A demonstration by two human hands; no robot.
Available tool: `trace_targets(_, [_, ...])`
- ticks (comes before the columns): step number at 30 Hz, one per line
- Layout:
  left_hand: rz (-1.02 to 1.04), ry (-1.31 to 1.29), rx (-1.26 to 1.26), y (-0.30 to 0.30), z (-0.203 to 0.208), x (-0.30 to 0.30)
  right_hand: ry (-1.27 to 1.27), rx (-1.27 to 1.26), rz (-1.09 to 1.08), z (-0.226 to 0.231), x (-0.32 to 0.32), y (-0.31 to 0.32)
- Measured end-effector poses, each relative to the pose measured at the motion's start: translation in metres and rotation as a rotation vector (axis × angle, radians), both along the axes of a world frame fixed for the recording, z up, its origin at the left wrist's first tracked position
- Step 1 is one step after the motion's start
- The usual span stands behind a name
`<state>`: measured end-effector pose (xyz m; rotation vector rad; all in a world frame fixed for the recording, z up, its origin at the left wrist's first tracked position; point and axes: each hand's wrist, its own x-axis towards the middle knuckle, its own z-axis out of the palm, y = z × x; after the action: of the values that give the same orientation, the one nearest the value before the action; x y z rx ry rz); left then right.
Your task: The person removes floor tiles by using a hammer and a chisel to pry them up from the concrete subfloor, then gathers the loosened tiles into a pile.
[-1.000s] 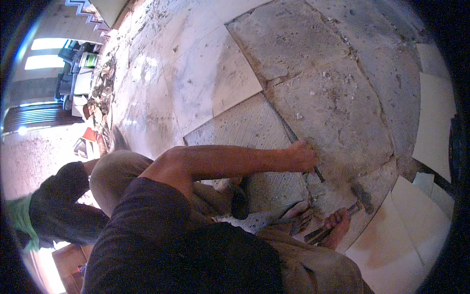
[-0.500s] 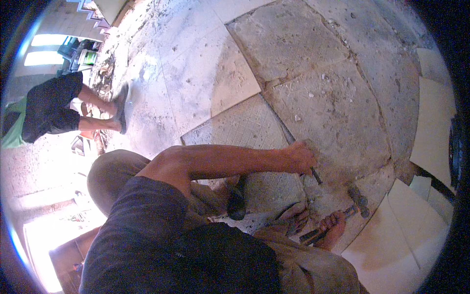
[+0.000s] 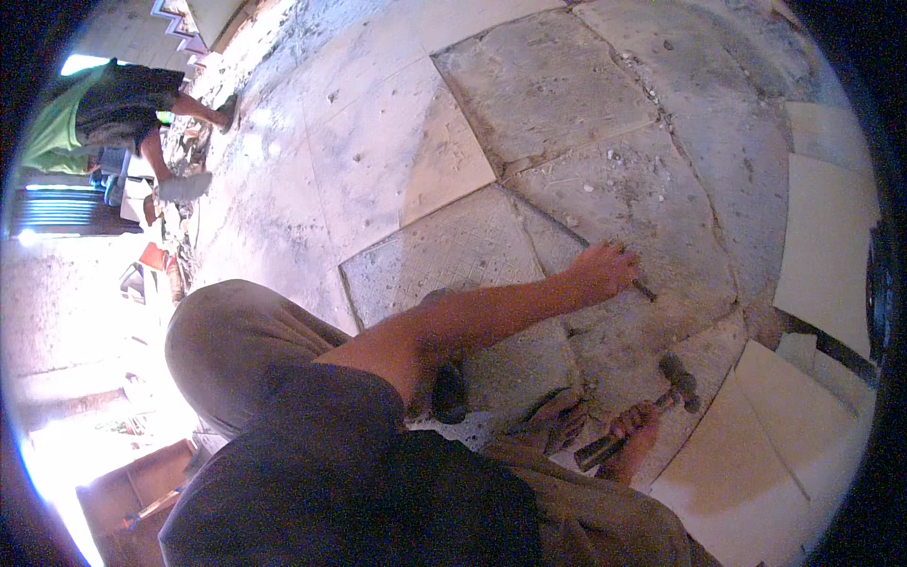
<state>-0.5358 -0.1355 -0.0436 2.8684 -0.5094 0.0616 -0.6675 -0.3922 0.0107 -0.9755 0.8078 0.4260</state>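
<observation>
My left hand, with the arm stretched across the floor, is closed around a dark metal chisel. The chisel's short end sticks out past my fingers, over a dusty bare patch of floor. Whether its tip touches the floor I cannot tell. Closer to my body, my right hand grips a hammer by its dark handle. The hammer's blocky head is apart from the chisel. Beside my left forearm lies a grid-textured tile.
Loose pale tiles lie at the right, by a dark gap. Rubble bits are scattered over the rough floor beyond my left hand. Another person in dark shorts stands at far left, near debris. My bent knee is at the left.
My left hand has moved slightly farther out and to the right with the chisel. The hammer has shifted only slightly. The other person's legs have moved farther apart.
</observation>
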Motion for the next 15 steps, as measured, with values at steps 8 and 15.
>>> trace_targets(8, [-0.203, -0.069, 0.009, 0.007, 0.000, -0.003, 0.046, 0.028, 0.039, -0.027, -0.008, -0.018])
trace_targets(15, [-0.073, -0.040, -0.112, -0.009, 0.009, 0.036, -0.051, -0.106, 0.066, 0.008, 0.001, -0.002])
